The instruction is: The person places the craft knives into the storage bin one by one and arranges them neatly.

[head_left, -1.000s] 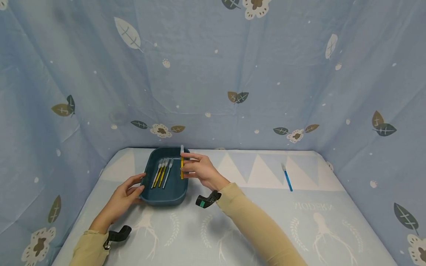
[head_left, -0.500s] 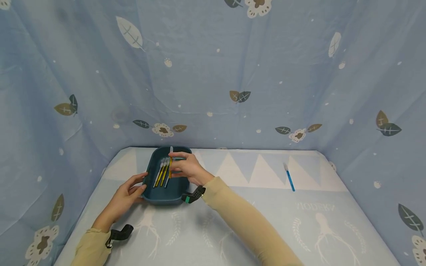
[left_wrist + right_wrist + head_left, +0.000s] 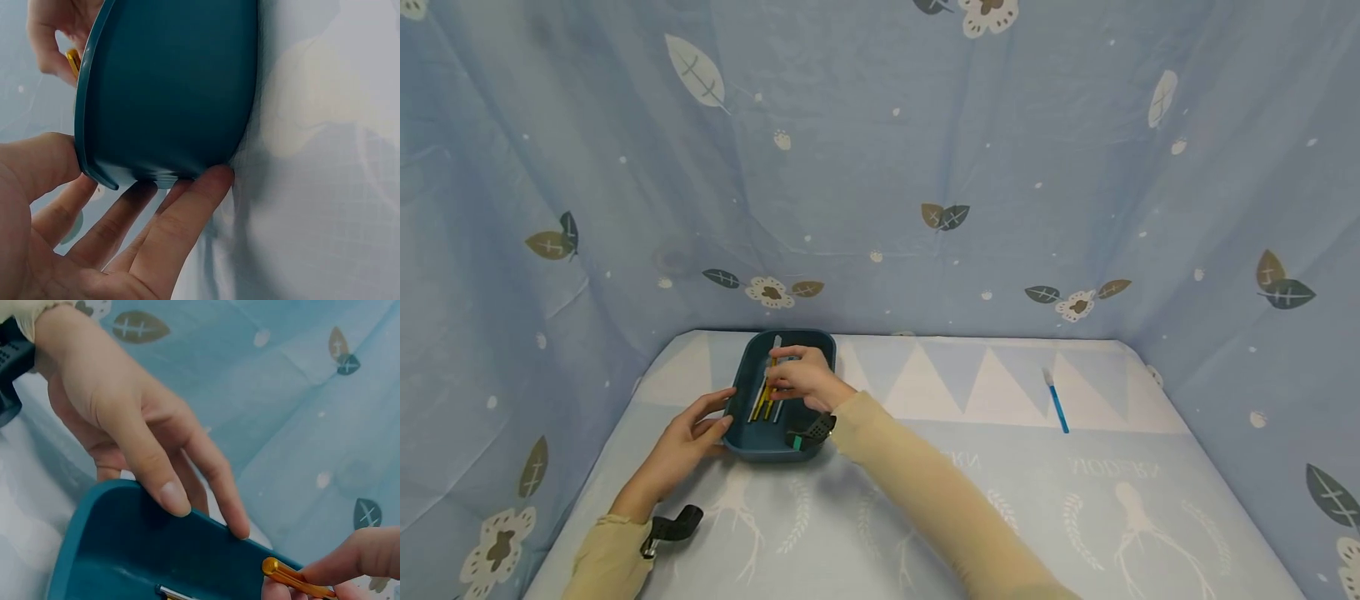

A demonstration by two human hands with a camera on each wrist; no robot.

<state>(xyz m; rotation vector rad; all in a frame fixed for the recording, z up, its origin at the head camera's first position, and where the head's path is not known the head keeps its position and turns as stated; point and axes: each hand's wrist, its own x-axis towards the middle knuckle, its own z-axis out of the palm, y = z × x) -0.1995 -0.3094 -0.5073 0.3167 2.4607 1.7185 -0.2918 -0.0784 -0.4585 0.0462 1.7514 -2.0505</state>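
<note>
The right hand (image 3: 805,379) pinches a thin yellow-handled swab (image 3: 294,578) over the teal tray (image 3: 820,354); it looks light, stiff and slippery, best pinched mid-shaft. The left hand (image 3: 94,231) rests straight-fingered against the tray's outer wall, which only the wrist views show clearly.

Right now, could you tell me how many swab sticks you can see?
5, though the hand may hide more: three lie in the teal tray, the right hand pinches a yellow swab stick over it, and a blue swab stick lies apart on the tablecloth.
</note>
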